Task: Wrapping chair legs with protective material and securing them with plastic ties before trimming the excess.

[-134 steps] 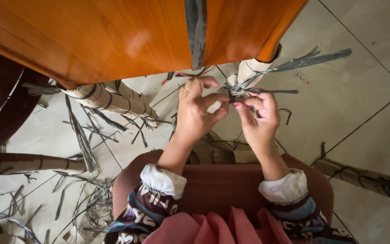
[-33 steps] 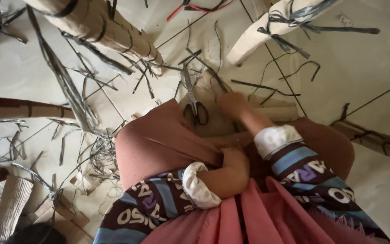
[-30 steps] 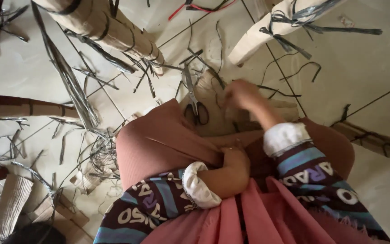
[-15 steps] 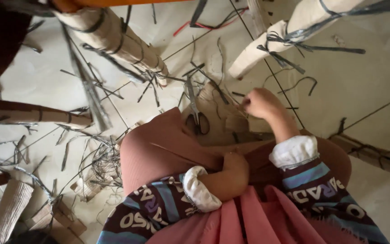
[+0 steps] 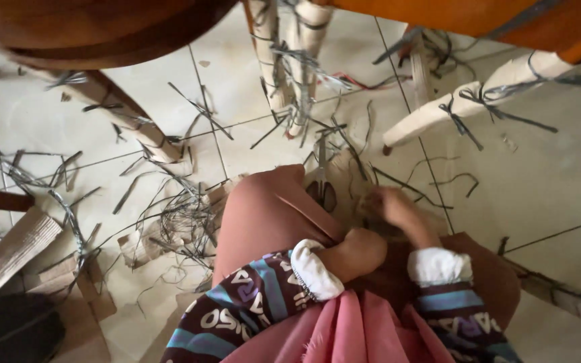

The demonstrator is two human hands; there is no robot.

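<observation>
My right hand (image 5: 388, 205) reaches down past my knee to the floor, its fingers curled among thin grey strips; it is blurred, so I cannot tell what it grips. A pair of scissors (image 5: 322, 190) lies just left of it on a piece of cardboard. My left forearm (image 5: 354, 252) crosses my lap and the left hand is tucked out of sight between my legs. A white cuff (image 5: 314, 272) and a patterned sleeve cover that arm.
Cardboard-wrapped furniture legs (image 5: 465, 107) tied with grey strips stand ahead. An orange wooden tabletop (image 5: 506, 20) hangs overhead. Loose strips (image 5: 183, 215) litter the tiled floor. Cardboard pieces (image 5: 15, 249) and a black object (image 5: 8, 333) lie at left.
My right hand has moved rightward, away from the scissors, and lies lower beside my knee. The left arm stayed tucked in my lap. The view has tilted up.
</observation>
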